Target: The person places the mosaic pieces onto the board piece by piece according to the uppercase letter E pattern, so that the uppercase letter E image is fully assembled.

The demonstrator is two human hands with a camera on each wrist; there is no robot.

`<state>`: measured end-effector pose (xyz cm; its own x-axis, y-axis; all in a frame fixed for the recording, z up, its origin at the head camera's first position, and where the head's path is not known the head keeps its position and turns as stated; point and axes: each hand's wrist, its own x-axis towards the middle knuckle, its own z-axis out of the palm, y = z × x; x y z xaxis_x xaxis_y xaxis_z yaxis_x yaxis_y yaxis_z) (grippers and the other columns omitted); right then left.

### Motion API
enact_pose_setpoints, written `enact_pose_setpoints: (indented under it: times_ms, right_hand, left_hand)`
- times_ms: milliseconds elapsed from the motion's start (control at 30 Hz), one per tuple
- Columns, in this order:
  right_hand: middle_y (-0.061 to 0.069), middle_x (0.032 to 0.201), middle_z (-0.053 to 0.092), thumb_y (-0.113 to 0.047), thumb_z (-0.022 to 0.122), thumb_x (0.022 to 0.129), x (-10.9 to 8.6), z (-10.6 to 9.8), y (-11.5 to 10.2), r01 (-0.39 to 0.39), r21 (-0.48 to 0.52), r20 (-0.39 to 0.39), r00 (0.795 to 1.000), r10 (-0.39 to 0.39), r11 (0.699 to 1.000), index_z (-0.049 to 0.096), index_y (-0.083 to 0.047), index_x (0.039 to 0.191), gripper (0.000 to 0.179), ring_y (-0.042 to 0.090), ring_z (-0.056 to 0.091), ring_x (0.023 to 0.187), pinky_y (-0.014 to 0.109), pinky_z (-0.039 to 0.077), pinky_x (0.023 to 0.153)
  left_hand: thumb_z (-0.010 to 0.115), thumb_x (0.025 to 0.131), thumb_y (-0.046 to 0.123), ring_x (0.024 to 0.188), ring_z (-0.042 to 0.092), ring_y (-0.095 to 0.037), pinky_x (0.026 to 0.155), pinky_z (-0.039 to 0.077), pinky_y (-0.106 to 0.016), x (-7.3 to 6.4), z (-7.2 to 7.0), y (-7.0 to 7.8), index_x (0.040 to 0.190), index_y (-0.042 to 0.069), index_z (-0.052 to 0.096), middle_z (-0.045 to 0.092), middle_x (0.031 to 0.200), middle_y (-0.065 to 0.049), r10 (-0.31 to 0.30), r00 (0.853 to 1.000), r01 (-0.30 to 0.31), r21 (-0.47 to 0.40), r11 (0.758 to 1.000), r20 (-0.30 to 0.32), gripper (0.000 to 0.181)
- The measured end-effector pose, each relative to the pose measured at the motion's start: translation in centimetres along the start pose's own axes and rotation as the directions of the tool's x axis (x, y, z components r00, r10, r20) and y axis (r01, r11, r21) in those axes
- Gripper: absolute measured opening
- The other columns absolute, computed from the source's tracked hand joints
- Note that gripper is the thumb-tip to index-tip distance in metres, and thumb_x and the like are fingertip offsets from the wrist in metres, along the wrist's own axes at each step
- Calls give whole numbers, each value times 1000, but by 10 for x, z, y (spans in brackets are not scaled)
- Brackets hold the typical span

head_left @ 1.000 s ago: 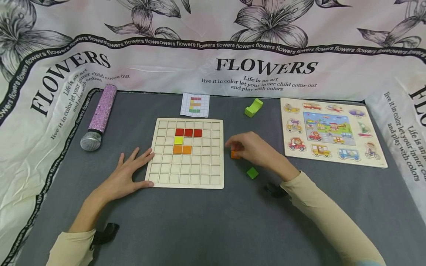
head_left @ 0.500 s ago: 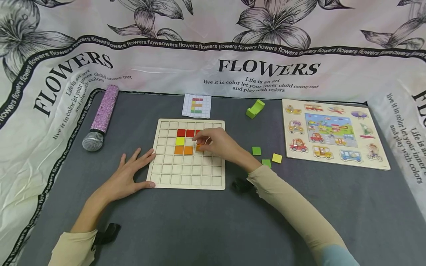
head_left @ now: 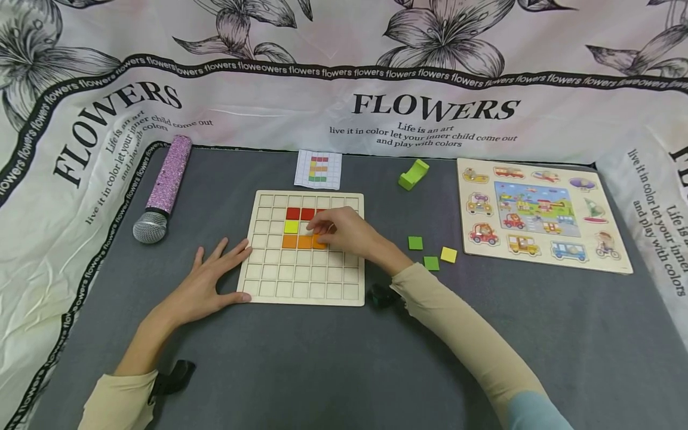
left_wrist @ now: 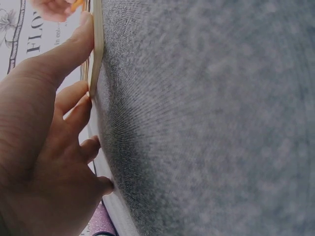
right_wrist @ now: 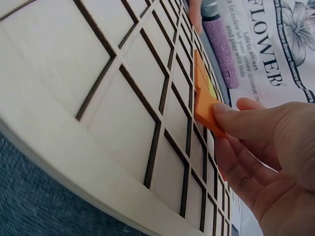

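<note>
A pale wooden grid board (head_left: 301,275) lies in the middle of the table, with red tiles (head_left: 300,214), a yellow tile (head_left: 291,227) and two orange tiles (head_left: 297,242) in its cells. My right hand (head_left: 349,233) pinches another orange tile (right_wrist: 206,114) between thumb and fingers. In the right wrist view this tile tilts against the board, right beside the orange row. The hand hides some cells and part of the red row. My left hand (head_left: 204,286) is spread, its thumb and fingertips touching the board's left edge.
Right of the board lie green tiles (head_left: 415,243) and a yellow tile (head_left: 448,255). Farther back are a light-green curved block (head_left: 414,175) and a picture puzzle (head_left: 543,263). A printed pattern card (head_left: 318,169) lies behind the board; a glittery microphone (head_left: 168,179) lies left.
My right hand has carried the orange tile leftward from beside the board onto it, then lowered it beside the orange row. The loose tiles at right came into view. My left hand stays put.
</note>
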<state>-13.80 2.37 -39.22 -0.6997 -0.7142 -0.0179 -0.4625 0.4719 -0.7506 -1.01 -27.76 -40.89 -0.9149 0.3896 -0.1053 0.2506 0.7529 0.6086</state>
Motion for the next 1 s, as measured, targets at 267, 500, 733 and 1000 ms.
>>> enact_pose_setpoints:
  times_ms: [267, 500, 733, 1000]
  right_hand:
    - [2, 98, 70, -2, 71, 88, 1, 1, 1, -16, -31, 30, 999, 17, 999, 72, -7, 107, 20, 12, 62, 87, 22, 51, 80]
    - [3, 98, 71, -2, 71, 89, 1, 5, 1, -28, -81, 21, 999, 30, 996, 73, -6, 106, 18, 14, 63, 88, 24, 50, 80]
    - [4, 102, 71, -5, 70, 90, -10, 0, -2, -13, -62, 13, 1000, 14, 998, 72, -5, 109, 19, 14, 63, 92, 24, 50, 82]
    - [9, 107, 70, -5, 68, 91, -57, -41, 6, -58, -94, -80, 995, 50, 994, 70, -2, 114, 23, 19, 64, 94, 35, 53, 84]
  left_hand:
    - [78, 82, 39, 148, 6, -44, 111, -9, -66, 0, 0, 0, 153, 11, 35, 24, 161, -9, -5, 1000, 5, 2, 1000, 3, 88]
    - [78, 82, 40, 148, 5, -43, 111, -9, -66, 0, -1, 1, 154, 11, 34, 23, 161, -9, -14, 1000, 14, 3, 1000, 6, 89]
    - [78, 82, 39, 148, 6, -44, 111, -8, -67, -1, 0, 0, 153, 11, 35, 24, 161, -10, -3, 1000, 3, 6, 1000, 0, 88]
    - [78, 82, 41, 148, 6, -43, 111, -8, -67, 0, 1, 0, 154, 12, 35, 24, 161, -9, -5, 1000, 5, 10, 1000, 0, 88]
